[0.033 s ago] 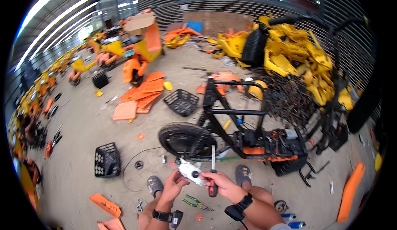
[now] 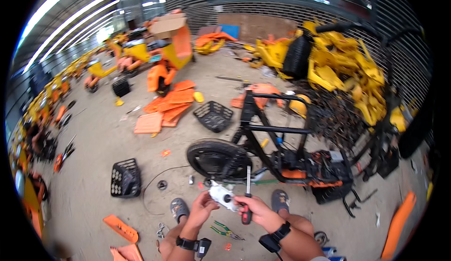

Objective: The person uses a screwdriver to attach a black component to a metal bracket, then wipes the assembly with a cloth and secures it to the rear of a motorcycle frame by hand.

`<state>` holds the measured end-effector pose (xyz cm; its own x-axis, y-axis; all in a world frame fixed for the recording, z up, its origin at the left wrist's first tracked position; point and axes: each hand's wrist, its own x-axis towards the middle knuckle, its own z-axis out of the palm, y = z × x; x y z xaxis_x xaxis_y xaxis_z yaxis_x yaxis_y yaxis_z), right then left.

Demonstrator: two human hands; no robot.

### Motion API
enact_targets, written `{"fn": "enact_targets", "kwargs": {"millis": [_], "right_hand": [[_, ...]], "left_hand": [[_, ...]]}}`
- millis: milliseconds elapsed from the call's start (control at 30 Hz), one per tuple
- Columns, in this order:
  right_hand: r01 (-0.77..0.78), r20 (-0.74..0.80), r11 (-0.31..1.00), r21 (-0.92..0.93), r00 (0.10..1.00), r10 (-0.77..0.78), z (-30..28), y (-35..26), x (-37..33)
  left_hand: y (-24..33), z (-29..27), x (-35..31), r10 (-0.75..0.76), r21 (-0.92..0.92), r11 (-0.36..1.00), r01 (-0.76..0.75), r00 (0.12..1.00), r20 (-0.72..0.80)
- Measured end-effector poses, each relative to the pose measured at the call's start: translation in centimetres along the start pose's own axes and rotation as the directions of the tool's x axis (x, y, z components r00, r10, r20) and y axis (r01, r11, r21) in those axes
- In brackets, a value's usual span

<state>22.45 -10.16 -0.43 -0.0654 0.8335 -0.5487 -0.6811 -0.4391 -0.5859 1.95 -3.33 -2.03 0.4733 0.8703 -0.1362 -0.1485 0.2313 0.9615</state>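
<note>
My left hand [image 2: 201,210] has its fingers wrapped around a small white part [image 2: 222,195], holding it up in front of me above the concrete floor [image 2: 94,167]. My right hand [image 2: 257,210] grips a screwdriver [image 2: 247,200] with a red and black handle, fingers closed tight around it, the shaft pointing straight up just beside the white part. Whether the tip touches anything, I cannot tell; it blurs into the dark wheel behind.

One stripped black bike frame [image 2: 272,139] lies right ahead, with one black wheel [image 2: 217,158] nearest me. I count two black baskets on the floor: one to my left [image 2: 125,178], one further out [image 2: 213,115]. A third dark one sits far back, hard to make out. One pair of green-handled pliers [image 2: 224,231] lies between my knees. Two grey sandals [image 2: 179,208] show, mine, the right one partly hidden behind my hand.

One stack of orange panels [image 2: 169,102] sits mid-floor, and a heap of yellow shells [image 2: 338,68] piles up to the right, too jumbled to count. An orange piece [image 2: 121,228] lies near my left side, another cut off at the bottom edge.
</note>
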Motion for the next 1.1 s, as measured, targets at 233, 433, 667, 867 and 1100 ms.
{"fn": "enact_targets", "kwargs": {"millis": [233,433,667,867,1100], "right_hand": [[-0.017,0.006,0.998,-0.054,1.000,0.017,-0.3,1.5,1.7],[-0.097,-0.015,0.993,-0.063,0.995,0.096,-1.3,2.9,2.7],[0.068,-0.019,0.991,-0.118,0.997,-0.071,0.7,2.7,2.2],[0.143,-0.013,0.939,-0.311,0.988,-0.155,3.5,1.2,1.1],[0.213,0.151,0.968,-0.134,0.970,-0.193,3.0,-0.1,-0.1]], "left_hand": [[-0.4,-1.6,-0.2,0.104,-0.124,0.986,-0.112,0.992,-0.067],[-2.1,-0.7,-0.4,0.307,0.095,0.949,-0.300,0.950,-0.066],[-2.3,-0.8,-0.6,0.093,0.082,0.992,-0.099,0.993,0.073],[-1.5,-1.8,-2.0,-0.081,0.210,0.975,0.069,0.995,0.052],[0.6,-1.6,-1.8,-0.118,-0.103,0.984,0.145,0.964,0.239]]}}
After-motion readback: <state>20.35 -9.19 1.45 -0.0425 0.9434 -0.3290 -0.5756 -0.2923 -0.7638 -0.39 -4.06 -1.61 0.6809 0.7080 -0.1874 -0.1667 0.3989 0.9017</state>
